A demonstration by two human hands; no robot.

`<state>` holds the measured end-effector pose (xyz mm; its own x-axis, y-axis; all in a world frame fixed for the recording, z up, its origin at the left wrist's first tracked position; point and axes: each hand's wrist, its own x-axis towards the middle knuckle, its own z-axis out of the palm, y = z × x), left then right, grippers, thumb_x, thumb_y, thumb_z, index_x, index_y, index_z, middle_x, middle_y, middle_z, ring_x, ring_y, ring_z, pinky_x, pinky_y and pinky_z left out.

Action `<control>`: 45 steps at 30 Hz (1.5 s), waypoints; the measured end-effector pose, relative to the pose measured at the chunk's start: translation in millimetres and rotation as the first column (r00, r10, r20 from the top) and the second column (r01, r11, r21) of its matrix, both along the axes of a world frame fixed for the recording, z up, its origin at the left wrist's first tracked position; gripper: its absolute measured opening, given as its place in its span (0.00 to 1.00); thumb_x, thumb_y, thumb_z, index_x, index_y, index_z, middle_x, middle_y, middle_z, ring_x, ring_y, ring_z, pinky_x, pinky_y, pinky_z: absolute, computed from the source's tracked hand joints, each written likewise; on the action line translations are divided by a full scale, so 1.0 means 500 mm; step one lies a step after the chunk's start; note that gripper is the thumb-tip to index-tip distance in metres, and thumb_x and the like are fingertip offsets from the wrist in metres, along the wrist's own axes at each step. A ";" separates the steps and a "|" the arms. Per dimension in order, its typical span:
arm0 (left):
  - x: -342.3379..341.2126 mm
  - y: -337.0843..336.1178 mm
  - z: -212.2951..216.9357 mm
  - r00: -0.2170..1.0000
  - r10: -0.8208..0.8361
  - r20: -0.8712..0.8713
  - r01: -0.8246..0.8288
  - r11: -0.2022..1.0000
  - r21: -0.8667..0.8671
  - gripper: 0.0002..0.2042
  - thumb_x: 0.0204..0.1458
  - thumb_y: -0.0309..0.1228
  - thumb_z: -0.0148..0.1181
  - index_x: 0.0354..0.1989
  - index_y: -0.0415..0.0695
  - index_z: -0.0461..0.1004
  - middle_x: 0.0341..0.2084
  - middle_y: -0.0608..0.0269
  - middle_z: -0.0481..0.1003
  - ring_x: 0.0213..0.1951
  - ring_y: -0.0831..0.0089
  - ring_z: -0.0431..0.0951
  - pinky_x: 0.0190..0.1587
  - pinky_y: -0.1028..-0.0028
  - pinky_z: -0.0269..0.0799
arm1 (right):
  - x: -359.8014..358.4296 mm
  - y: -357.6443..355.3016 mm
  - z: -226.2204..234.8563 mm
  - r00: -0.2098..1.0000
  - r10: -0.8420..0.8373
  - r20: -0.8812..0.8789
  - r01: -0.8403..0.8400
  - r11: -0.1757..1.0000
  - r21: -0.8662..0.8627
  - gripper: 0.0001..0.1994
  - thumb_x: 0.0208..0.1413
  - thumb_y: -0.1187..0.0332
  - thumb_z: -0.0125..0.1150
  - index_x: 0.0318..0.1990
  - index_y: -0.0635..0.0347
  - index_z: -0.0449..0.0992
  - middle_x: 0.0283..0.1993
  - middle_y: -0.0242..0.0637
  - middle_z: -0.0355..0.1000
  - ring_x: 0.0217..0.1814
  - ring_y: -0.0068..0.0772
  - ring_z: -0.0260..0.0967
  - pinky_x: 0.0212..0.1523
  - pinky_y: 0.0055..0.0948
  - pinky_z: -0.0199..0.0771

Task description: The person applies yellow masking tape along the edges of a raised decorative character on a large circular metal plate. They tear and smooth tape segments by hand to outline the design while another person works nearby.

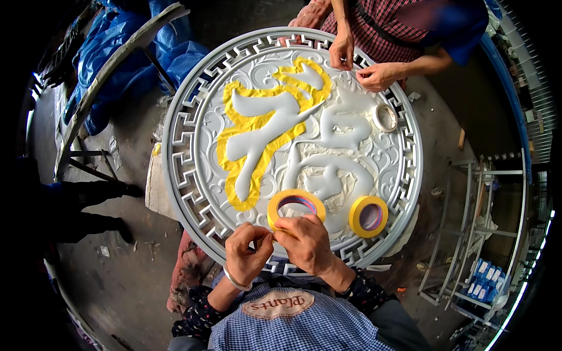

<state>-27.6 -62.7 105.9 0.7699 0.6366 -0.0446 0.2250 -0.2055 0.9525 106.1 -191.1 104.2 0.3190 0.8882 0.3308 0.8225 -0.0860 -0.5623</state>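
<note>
My right hand (305, 244) grips a roll of yellow masking tape (297, 194) by its near edge, just over the front of a round grey carved panel (180, 213). Thumb and fingertips of my left hand (248, 253) are pinched together close beside it; whatever lies between them is too small to make out. A second yellow tape roll (369, 216) rests on the panel to the right. Crinkled yellow tape (234, 198) borders the raised, smooth character on the panel's left half. Whitish tape (351, 190) surrounds the raised shapes on the right half.
Across the panel a co-worker's two hands (374, 76) are held close together above the far rim. A white tape roll (384, 117) lies near the right rim. Blue plastic sheeting (120, 64) is heaped at far left, and a metal rack (462, 234) stands at right.
</note>
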 end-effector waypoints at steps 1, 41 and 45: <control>0.008 -0.002 0.001 1.000 0.019 0.013 -0.019 1.000 -0.005 0.04 0.51 0.19 0.70 0.32 0.36 0.80 0.22 0.62 0.73 0.24 0.74 0.74 0.28 0.74 0.69 | 0.002 0.000 -0.001 0.999 -0.011 0.037 0.010 1.000 0.020 0.10 0.52 0.73 0.66 0.43 0.58 0.82 0.52 0.32 0.75 0.48 0.30 0.78 0.54 0.35 0.68; 0.213 0.082 -0.106 0.994 -0.015 0.108 0.054 0.924 -0.377 0.15 0.61 0.17 0.65 0.56 0.38 0.80 0.39 0.61 0.79 0.31 0.80 0.84 0.33 0.80 0.77 | 0.199 0.069 -0.071 0.504 -0.296 -0.811 0.268 0.947 -0.180 0.15 0.63 0.63 0.73 0.46 0.66 0.78 0.40 0.37 0.80 0.44 0.25 0.79 0.45 0.27 0.79; 0.246 0.084 -0.088 0.995 -0.064 0.073 0.088 0.916 -0.391 0.15 0.61 0.18 0.65 0.56 0.38 0.79 0.36 0.62 0.80 0.32 0.79 0.84 0.34 0.80 0.77 | 0.235 0.078 -0.091 0.233 -0.208 -0.950 0.185 0.968 -0.167 0.12 0.65 0.65 0.71 0.41 0.68 0.79 0.37 0.32 0.81 0.40 0.19 0.77 0.42 0.23 0.78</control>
